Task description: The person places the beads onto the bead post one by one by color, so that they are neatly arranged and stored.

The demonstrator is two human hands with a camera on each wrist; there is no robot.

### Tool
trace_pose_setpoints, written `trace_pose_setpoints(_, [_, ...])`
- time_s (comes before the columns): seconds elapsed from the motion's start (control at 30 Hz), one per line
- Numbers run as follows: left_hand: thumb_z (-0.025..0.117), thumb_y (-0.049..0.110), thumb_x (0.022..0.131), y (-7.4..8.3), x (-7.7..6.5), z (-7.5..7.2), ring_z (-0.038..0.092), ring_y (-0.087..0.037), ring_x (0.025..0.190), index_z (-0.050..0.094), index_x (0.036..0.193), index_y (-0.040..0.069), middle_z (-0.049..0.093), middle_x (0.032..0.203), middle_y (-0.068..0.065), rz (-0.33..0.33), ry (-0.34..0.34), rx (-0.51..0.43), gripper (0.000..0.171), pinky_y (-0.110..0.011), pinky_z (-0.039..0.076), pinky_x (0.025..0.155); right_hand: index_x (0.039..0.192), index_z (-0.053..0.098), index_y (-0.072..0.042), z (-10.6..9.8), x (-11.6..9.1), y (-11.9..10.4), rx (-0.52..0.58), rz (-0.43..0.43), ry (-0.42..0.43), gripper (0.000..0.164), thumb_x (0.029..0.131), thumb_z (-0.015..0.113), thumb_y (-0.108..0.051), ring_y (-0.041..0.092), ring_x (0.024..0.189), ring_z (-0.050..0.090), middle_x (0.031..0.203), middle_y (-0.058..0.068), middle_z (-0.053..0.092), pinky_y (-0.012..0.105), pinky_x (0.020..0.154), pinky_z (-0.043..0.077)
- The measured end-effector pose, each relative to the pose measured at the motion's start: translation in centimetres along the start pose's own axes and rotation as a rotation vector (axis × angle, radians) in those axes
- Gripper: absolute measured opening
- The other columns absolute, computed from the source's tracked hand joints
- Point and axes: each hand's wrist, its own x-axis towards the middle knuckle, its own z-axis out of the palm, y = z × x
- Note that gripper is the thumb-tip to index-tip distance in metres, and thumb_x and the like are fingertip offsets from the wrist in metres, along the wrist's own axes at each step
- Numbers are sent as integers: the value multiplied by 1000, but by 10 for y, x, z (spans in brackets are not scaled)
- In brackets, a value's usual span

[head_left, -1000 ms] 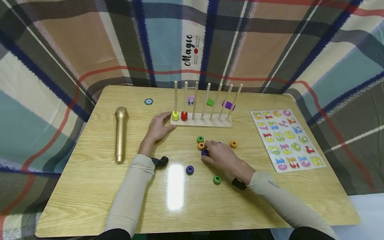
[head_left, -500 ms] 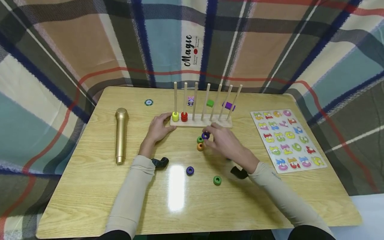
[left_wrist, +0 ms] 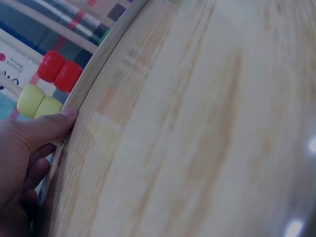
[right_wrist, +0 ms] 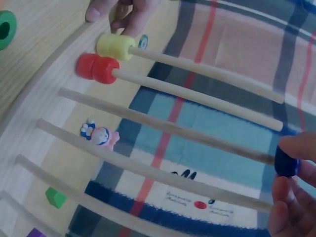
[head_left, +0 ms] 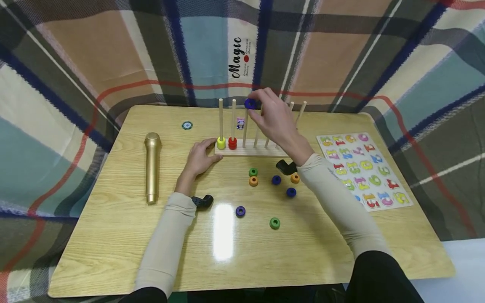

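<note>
While the left hand point(head_left: 200, 160) clamps the left end of the peg rack point(head_left: 242, 153), long axis sideways, the right hand point(head_left: 275, 118) pinches a blue ring point(right_wrist: 286, 160), bore aligned, atop the third peg point(head_left: 245, 129); tabletop point(head_left: 227, 185) separates rack from loose rings point(head_left: 276, 181).

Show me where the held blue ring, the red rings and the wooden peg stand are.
Held blue ring point(right_wrist: 286, 161): right wrist view, outer side.
Red rings point(right_wrist: 105, 70): right wrist view, upper of the two.
Wooden peg stand point(head_left: 261, 150): head view, base.
</note>
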Motion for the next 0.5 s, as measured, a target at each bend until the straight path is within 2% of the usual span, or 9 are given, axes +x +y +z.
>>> trace_pose_setpoints(0.27, [81,24,96,-1,0,2,43,-41,146,51,159,8,49,164,-16,13,0,-1,71,-55,27,125,140,68,-8,3,9,-4,-75,63,-22,37,105,71,-22,29,94,70,131,15,68,42,77,60])
trace_pose_setpoints(0.5, [81,24,96,-1,0,0,44,-41,144,50,159,7,50,163,-16,17,8,-3,71,-55,28,125,144,66,-6,5,14,-9,-109,106,-131,40,107,68,-22,32,111,73,136,17,69,45,94,62])
